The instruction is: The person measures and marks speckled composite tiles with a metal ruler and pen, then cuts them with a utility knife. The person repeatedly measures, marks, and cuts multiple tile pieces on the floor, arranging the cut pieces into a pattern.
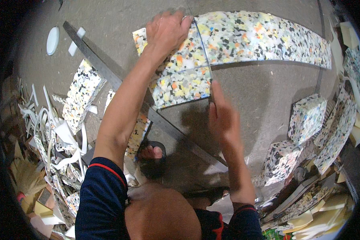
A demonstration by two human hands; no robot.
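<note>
A long slab of speckled foam (pixel 248 38) lies on the floor, white with yellow, orange and black flecks. My left hand (pixel 167 33) presses on its left end, fingers bent over the far edge. A second speckled foam piece (pixel 182 86) sits along its near side. Closed and slightly blurred, my right hand (pixel 227 120) is at the near edge with its index finger stretched forward. It grips what looks like a thin knife (pixel 204 48), whose narrow dark blade runs across both foam pieces, right of my left hand. The knife's handle is mostly hidden.
A long metal straightedge (pixel 174 127) slants across the floor, near my bare foot (pixel 151 153) in a dark sandal. White foam offcuts (pixel 54 134) pile up at left beside a foam block (pixel 82 94). More foam blocks (pixel 307 118) and scraps stand at right.
</note>
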